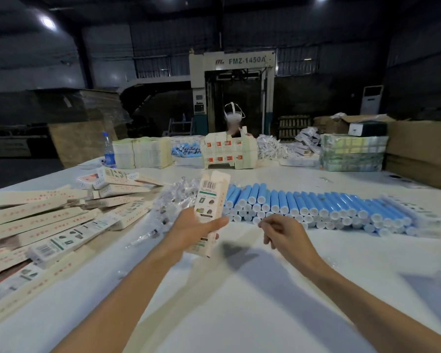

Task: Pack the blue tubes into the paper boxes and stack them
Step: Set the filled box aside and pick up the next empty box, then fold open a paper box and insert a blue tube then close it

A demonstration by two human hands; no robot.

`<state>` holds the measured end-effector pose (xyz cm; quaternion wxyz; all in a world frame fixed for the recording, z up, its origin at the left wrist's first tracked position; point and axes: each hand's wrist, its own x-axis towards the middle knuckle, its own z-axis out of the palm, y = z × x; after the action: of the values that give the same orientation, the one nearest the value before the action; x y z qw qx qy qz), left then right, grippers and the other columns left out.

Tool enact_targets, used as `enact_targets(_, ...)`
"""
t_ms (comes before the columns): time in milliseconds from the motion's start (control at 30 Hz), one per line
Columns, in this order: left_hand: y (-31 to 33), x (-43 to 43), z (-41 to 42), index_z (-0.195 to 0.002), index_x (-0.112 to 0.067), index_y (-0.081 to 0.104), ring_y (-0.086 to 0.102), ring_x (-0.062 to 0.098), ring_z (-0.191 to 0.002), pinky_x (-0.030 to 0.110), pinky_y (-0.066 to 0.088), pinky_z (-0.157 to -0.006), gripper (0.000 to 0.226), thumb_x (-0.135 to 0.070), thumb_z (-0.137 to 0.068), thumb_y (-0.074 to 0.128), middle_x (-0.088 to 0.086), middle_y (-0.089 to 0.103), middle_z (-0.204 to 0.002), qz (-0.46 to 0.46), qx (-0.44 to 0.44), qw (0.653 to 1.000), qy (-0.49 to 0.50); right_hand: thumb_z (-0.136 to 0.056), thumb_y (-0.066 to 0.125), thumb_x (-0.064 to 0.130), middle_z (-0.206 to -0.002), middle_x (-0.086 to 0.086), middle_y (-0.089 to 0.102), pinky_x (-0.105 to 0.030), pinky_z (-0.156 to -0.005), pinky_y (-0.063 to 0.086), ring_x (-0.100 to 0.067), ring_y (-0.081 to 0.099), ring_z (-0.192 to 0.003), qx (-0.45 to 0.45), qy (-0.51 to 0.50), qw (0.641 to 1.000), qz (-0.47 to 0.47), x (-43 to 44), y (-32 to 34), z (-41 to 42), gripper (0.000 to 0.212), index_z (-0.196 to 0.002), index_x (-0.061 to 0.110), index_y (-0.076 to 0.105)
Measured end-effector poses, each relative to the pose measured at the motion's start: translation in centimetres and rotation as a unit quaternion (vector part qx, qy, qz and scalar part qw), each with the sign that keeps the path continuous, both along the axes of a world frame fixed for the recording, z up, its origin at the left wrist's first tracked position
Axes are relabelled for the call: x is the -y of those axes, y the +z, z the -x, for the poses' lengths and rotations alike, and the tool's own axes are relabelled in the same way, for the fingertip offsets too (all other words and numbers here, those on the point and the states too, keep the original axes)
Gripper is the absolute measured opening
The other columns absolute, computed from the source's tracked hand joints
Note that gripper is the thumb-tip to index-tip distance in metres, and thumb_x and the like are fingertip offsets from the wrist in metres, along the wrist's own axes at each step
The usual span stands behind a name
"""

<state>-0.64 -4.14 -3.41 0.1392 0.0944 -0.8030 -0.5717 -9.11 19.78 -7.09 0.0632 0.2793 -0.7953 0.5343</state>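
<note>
Left hand [196, 228] grips 1 box [210, 197] upright, top open. Right hand [283, 231] empty, loosely curled, near the tubes [303, 205] piled on the tabletop [239, 289]. Risk — drawing 1 tube could roll the pile.

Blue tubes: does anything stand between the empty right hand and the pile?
Nothing visible does. The right hand is just short of the near row of blue tubes, with only bare table between them. The left hand holds the paper box upright, to the left of that path.
</note>
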Motion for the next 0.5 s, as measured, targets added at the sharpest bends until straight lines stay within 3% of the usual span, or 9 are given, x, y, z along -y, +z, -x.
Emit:
enact_targets(100,-2.2,-1.5,1.1,-0.118,-0.034,0.07,0.08,0.011,-0.078,0.028,0.057,-0.065,0.043,-0.062,-0.086,0.078,-0.011,0.082,-0.089,-0.078,-0.008,0.997,0.024,-0.101,0.06,0.017,-0.071,-0.003,0.074,-0.024,-0.056,0.045,-0.011,0.06,-0.058,0.034,-0.06,0.998,-0.015,0.6,2.1,3.4,0.016,-0.091,0.018,0.073)
enact_targets(233,-4.2,-1.8,1.4,-0.115,-0.038,0.069,0.08,0.016,-0.09,0.034,0.059,-0.068,0.038,-0.069,-0.094,0.065,-0.008,0.082,-0.094,-0.19,0.021,0.981,0.041,-0.099,0.055,0.013,-0.089,-0.011,0.074,-0.031,-0.063,0.046,-0.024,0.062,-0.073,0.025,-0.142,0.987,-0.067,2.5,4.3,9.7,0.015,-0.097,0.009,0.07)
enact_targets(367,-5.1,-1.9,1.8,-0.123,-0.037,0.06,0.081,0.023,-0.096,0.041,0.064,-0.068,0.03,-0.053,-0.099,0.063,0.0,0.083,-0.101,-0.234,0.028,0.972,0.006,-0.103,0.053,0.024,-0.114,-0.014,0.065,-0.041,-0.083,0.049,-0.033,0.061,-0.105,0.003,-0.178,0.968,-0.177,5.2,5.5,14.2,0.027,-0.119,0.005,0.061)
enact_targets(500,-4.7,-1.9,2.2,-0.135,-0.019,0.06,0.079,0.033,-0.102,0.037,0.065,-0.075,0.028,-0.021,-0.107,0.059,0.011,0.081,-0.114,-0.308,-0.067,0.948,-0.041,-0.107,0.044,0.029,-0.142,-0.019,0.048,-0.048,-0.103,0.043,-0.038,0.045,-0.133,-0.006,-0.189,0.929,-0.319,7.6,5.1,15.9,0.038,-0.138,0.006,0.049)
